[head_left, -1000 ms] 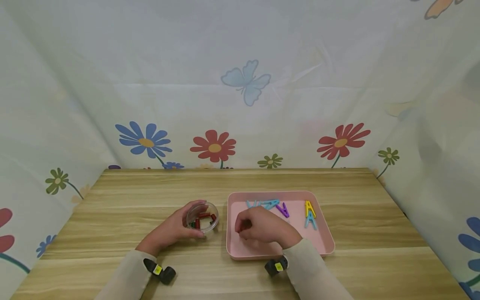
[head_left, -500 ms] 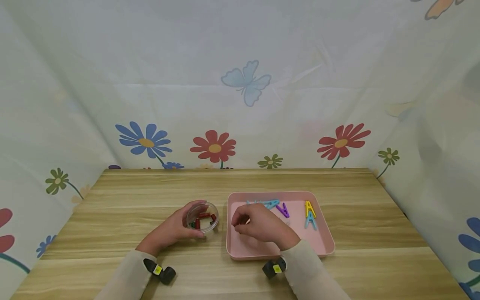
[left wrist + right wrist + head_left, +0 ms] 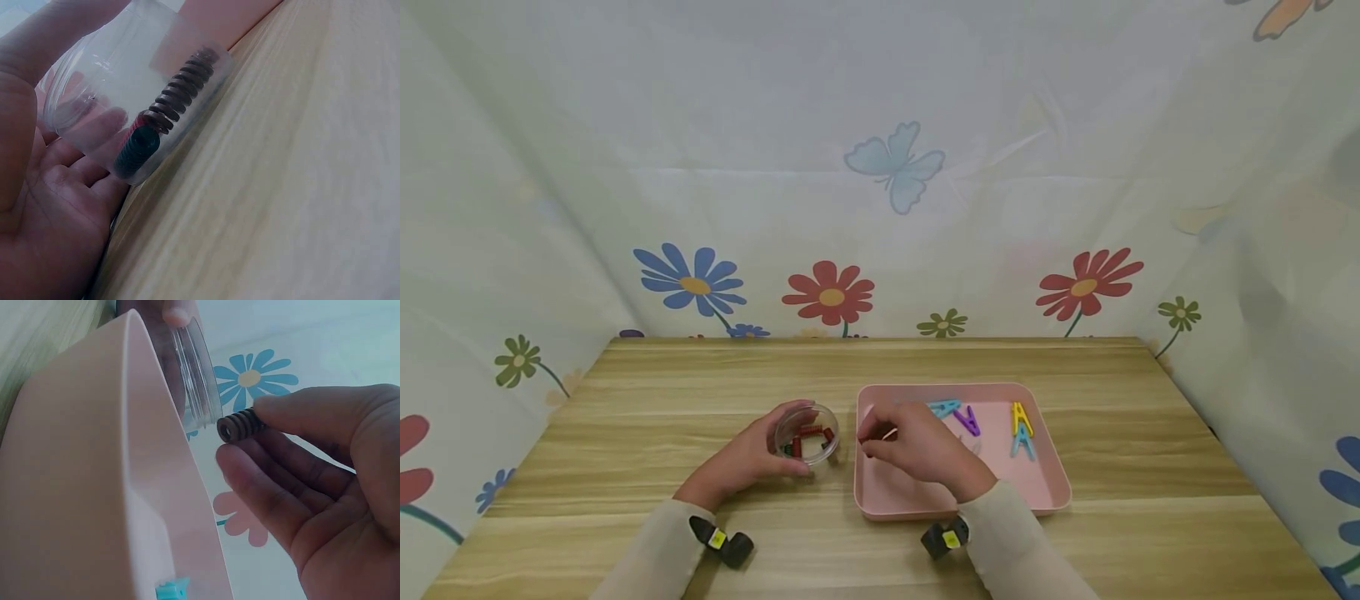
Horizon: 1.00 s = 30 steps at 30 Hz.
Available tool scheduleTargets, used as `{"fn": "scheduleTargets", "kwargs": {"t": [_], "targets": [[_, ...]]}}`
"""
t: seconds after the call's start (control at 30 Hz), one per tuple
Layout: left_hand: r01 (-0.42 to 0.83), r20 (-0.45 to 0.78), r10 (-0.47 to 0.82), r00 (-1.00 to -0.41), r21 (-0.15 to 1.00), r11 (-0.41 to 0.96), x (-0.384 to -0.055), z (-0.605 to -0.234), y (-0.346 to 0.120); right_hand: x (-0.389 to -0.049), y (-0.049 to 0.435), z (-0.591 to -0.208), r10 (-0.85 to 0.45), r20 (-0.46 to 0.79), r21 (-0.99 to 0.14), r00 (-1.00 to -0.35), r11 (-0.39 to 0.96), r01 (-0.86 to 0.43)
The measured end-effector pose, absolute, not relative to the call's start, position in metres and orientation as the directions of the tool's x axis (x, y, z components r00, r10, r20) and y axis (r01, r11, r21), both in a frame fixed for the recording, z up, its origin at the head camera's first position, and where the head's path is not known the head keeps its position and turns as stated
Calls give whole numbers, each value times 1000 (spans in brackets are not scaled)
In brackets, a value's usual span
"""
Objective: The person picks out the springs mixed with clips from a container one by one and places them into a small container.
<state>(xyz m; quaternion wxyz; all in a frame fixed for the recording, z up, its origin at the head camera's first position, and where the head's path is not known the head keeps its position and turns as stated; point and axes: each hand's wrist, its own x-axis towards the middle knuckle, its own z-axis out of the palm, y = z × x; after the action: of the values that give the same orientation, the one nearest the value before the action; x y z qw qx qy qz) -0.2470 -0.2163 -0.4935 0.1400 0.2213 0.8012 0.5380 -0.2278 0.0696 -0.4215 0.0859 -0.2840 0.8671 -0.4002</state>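
My left hand grips a clear round plastic jar at the left of the pink tray, fingers and thumb round its sides. Inside it lie several small coil springs; a dark brown spring and a green spring show in the left wrist view. The jar leans with its mouth toward the tray in the right wrist view. Over the tray's left part, my right hand pinches a brownish coil spring between thumb and fingertips, apart from the jar in the head view.
The pink tray holds several clothespins: a purple clothespin, a yellow clothespin and light blue ones. My right hand hides part of its inside. Floral cloth stands behind the wooden table.
My right hand has moved a little left and away from me, up to the tray's left rim. The left hand and the jar have stayed in place.
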Motion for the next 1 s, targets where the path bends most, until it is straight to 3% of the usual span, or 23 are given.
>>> {"fn": "scheduleTargets", "kwargs": {"t": [1.0], "targets": [[191, 22, 535, -844, 946, 262, -248, -495, -217, -221, 42, -426, -440, 307, -802, -844, 359, -478]]}}
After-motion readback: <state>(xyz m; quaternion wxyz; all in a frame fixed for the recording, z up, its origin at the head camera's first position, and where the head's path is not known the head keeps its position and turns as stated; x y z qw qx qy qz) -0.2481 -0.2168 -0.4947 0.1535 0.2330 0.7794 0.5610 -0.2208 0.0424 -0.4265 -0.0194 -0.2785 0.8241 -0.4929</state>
